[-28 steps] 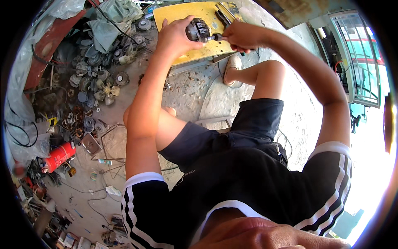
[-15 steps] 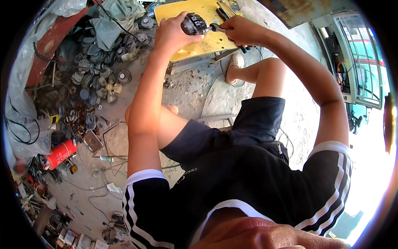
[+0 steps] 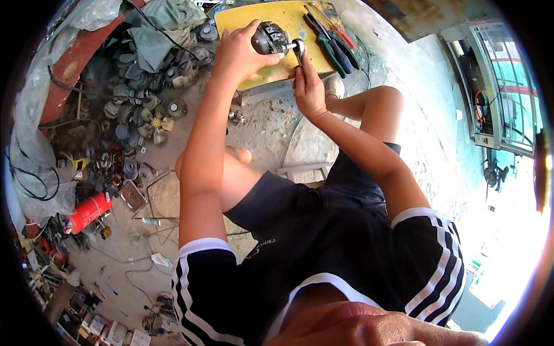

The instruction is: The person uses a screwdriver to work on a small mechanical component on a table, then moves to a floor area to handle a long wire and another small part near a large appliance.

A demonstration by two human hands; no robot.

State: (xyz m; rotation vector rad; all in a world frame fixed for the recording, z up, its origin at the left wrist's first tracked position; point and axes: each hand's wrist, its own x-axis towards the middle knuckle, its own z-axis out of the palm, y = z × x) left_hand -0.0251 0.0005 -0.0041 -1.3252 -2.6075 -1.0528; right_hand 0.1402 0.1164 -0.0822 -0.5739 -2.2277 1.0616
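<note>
With my left hand (image 3: 239,53) I grip a dark, finned metal motor (image 3: 269,34) over the yellow board (image 3: 238,17). A socket on a ratchet wrench (image 3: 298,47) is fitted to the motor's right side. My right hand (image 3: 309,92) is closed on the wrench handle, which points toward me. On the board to the right lie pliers with dark green and black handles (image 3: 336,55) and a screwdriver with a red handle (image 3: 343,36).
Fan and motor parts (image 3: 153,125) are piled on the floor to the left, near a red cylinder (image 3: 89,212) and loose cables. A metal frame (image 3: 300,170) lies below the board. A glazed, barred panel (image 3: 508,86) is at the right.
My right hand has swung the wrench handle toward me, its arm moving down and inward, uncovering the pliers and screwdriver. My left hand still holds the motor in about the same place.
</note>
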